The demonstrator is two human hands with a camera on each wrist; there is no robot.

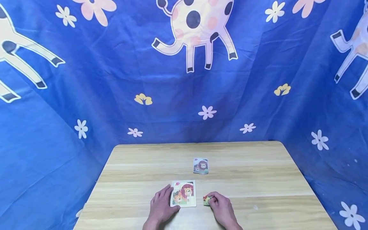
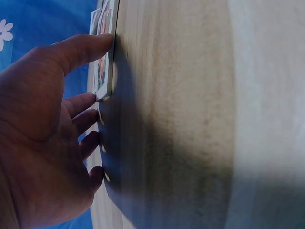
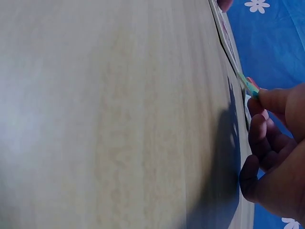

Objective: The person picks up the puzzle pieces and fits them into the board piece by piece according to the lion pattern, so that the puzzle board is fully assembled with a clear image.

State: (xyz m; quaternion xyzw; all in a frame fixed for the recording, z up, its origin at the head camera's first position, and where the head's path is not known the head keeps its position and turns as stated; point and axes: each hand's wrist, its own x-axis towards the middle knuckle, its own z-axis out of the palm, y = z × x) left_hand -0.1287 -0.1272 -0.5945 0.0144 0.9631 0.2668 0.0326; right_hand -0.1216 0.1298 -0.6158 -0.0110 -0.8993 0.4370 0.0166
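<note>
A jigsaw puzzle board [image 1: 191, 204] with a white border and a lion picture lies flat on the table; a pale gap shows at the lower right of its picture. My left hand [image 1: 162, 204] rests at the board's left side, fingers stretched out and thumb at the near edge. In the left wrist view the thumb [image 2: 90, 50] touches the board's edge. Just right of the board, my right hand [image 1: 221, 206] pinches a green and red puzzle piece [image 1: 205, 200] between thumb and fingers. The right wrist view shows this puzzle piece [image 3: 249, 85] tilted, overlapping the board's edge.
Behind the board lies a small picture card [image 1: 200, 166] with a similar lion. The light wooden table [image 1: 253, 166] has rounded far corners. A blue cloth [image 1: 172, 121] printed with flowers and animals hangs around the back and sides.
</note>
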